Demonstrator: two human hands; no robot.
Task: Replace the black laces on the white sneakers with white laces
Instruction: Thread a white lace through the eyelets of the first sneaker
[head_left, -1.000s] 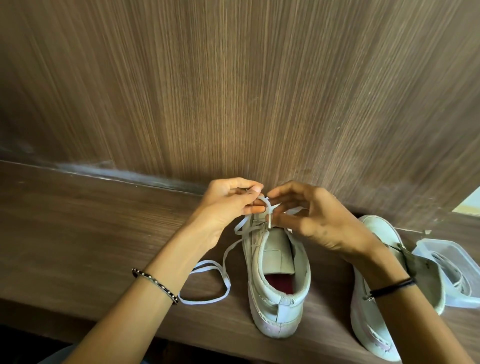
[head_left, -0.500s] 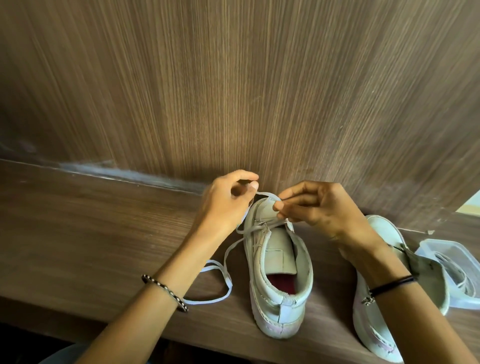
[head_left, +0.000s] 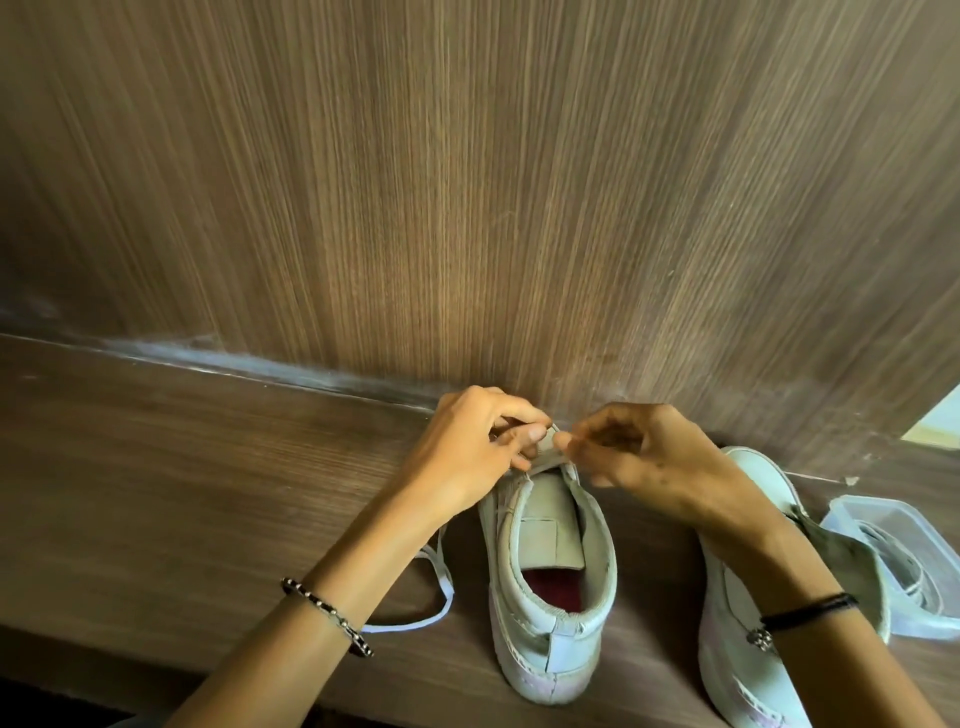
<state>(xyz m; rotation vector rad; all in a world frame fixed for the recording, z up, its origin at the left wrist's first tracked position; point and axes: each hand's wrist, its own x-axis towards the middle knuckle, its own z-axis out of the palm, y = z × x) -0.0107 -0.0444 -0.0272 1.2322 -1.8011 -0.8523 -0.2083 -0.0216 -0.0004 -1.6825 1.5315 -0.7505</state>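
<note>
White lace (head_left: 448, 597) pinched by left hand (head_left: 467, 457) and right hand (head_left: 639, 460), now closer together over centre sneaker (head_left: 550, 613); second sneaker (head_left: 727, 654) makes two; one container (head_left: 841, 512).

Wood-grain wall panel (head_left: 467, 182) straight ahead of me, dark brown, grain running vertical, filling most of my view. Below it, a wooden ledge (head_left: 156, 467) of the same tone, grain running sideways. Pale dusty smear (head_left: 218, 353) along the seam where panel meets ledge. Clear plastic container (head_left: 883, 505) at far right on the ledge, open top, cut off by the frame edge. Bright pale gap (head_left: 941, 423) past the panel's right edge. Beaded bracelet (head_left: 327, 616) on my left wrist, thin black band (head_left: 810, 609) on my right.
</note>
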